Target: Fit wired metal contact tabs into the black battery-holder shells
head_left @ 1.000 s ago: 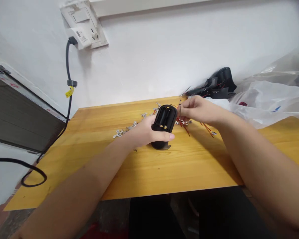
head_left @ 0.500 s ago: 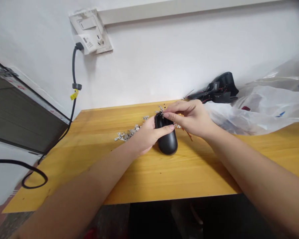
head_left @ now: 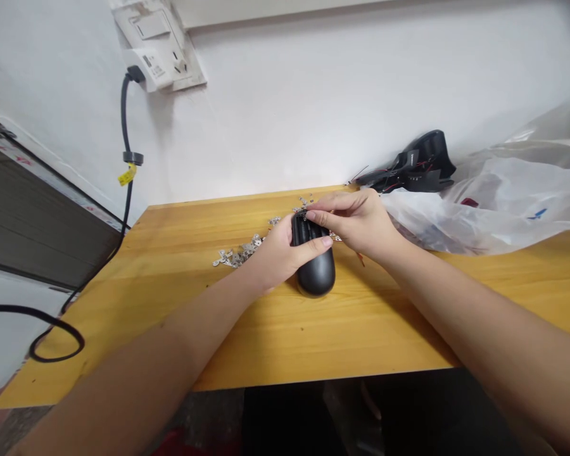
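Fingers of the left hand (head_left: 279, 258) wrap the black casing (head_left: 316, 272); the right hand's (head_left: 363, 221) nearly close at its far end, their hold unclear.

The rounded black housing (head_left: 316, 273) I held looked like smooth, satin plastic; the yellow-brown grained counter (head_left: 275, 342) looked like wood, faintly glossy.

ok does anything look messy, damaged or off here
Mostly the metal bits: they lie in a loose, untidy scatter on the table. The socket plate on the wall looks grimy round its edges. I see no clear damage on the black case in the left hand.
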Demonstrator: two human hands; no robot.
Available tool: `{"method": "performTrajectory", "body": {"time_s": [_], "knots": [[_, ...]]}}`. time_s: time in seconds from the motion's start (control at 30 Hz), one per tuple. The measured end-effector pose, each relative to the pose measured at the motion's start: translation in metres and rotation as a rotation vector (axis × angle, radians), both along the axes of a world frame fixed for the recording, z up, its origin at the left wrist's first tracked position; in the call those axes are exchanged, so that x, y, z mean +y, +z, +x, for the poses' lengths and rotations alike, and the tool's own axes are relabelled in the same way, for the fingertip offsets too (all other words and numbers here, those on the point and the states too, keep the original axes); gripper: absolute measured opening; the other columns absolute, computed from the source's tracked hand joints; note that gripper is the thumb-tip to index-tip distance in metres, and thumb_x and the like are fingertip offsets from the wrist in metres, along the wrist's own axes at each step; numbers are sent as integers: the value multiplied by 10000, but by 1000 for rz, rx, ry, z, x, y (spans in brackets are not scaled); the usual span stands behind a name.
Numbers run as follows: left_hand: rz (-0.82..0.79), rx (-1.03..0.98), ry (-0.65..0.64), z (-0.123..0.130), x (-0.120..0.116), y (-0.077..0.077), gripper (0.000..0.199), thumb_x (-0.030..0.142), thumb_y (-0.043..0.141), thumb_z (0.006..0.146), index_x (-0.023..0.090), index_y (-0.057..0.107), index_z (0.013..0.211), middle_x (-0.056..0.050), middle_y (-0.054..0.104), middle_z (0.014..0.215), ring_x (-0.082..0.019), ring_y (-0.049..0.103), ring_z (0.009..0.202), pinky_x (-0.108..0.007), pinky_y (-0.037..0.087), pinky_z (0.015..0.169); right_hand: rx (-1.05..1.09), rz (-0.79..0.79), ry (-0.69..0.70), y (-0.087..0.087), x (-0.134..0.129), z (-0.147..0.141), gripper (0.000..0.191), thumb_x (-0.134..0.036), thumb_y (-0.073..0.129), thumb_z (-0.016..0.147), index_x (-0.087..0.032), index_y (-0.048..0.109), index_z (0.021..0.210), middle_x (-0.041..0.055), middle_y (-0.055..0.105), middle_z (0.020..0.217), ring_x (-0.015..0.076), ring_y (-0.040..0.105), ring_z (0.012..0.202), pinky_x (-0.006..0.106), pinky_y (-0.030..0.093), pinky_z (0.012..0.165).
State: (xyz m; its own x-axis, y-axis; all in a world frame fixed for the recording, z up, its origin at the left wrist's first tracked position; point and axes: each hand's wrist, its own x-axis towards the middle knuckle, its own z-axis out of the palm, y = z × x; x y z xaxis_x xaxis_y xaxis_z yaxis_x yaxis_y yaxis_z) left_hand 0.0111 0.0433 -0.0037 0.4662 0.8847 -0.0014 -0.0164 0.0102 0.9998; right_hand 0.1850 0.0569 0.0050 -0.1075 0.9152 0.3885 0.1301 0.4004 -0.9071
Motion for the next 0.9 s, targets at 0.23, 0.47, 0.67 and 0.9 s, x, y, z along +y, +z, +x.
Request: {"method": "performTrajectory", "body": {"time_s": [0.23, 0.47, 0.67, 0.9], "knots": [[128, 115, -2, -4, 1, 1, 401, 443, 738, 860, 166, 618, 1124, -45, 637, 982, -154, 576, 873, -283, 465, 762, 149, -436, 33, 16, -7, 5, 352, -304, 959, 640, -147, 704, 824, 4, 667, 672, 115, 600, 570, 239, 513, 520], [117, 154, 79, -13, 11, 4, 422, 466, 586, 922, 150, 574, 643, -2, 501, 623, -100, 421, 578, -268, 319, 547, 174, -465, 366, 12, -5, 14, 267, -310, 889, 758, -128, 698, 794, 30, 680, 761, 115, 625, 687, 224, 516, 640], [139, 178, 11, -18, 14, 8, 367, 312, 516, 886, 175, 420, 559, 25, 398, 554, -77, 359, 506, -243, 272, 485, 70, -413, 342, 13, -4, 14, 91, -171, 758, 805, -127, 682, 779, 34, 675, 735, 119, 621, 677, 233, 501, 647], [271, 290, -29, -20, 14, 12, 334, 233, 449, 867, 180, 351, 552, 31, 361, 560, -66, 336, 522, -235, 252, 502, 29, -392, 233, 16, -11, 2, 181, -122, 692, 792, -147, 583, 649, -5, 573, 590, 96, 526, 549, 228, 436, 548]]}}
